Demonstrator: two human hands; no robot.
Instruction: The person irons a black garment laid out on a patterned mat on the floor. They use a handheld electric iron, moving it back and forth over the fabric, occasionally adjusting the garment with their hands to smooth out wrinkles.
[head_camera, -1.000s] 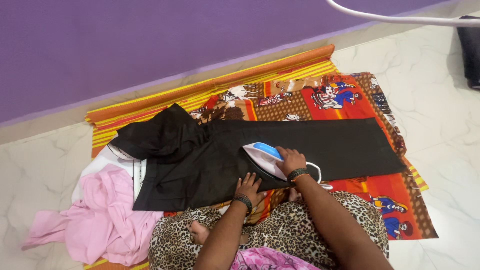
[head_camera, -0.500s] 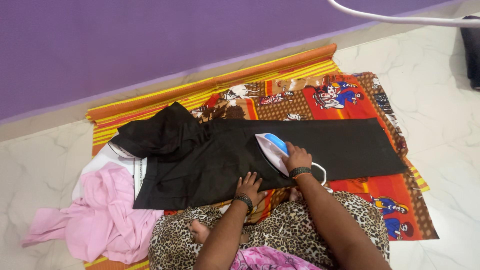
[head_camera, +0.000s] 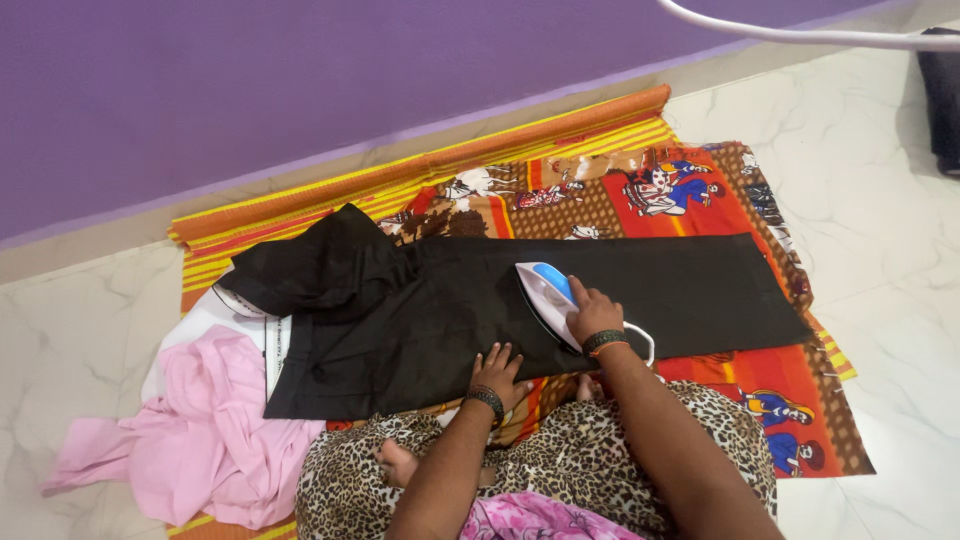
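Observation:
A black garment (head_camera: 440, 310) lies spread flat over a patterned red and orange cloth (head_camera: 680, 190) on the floor. My right hand (head_camera: 592, 312) grips the handle of a white and blue iron (head_camera: 545, 293), which rests on the middle of the garment. My left hand (head_camera: 498, 371) lies flat with fingers spread on the garment's near edge, just left of the iron. Both wrists wear dark bead bracelets.
A striped orange and yellow mat (head_camera: 420, 180) lies under the cloth, along a purple wall (head_camera: 300, 80). A heap of pink fabric (head_camera: 200, 440) sits at the left. A white cord (head_camera: 800, 38) crosses the top right. My leopard-print lap (head_camera: 560, 460) is in front.
My right hand has slid the iron to the right along the black garment, then slightly further up. My left hand has stayed pressed on the near edge.

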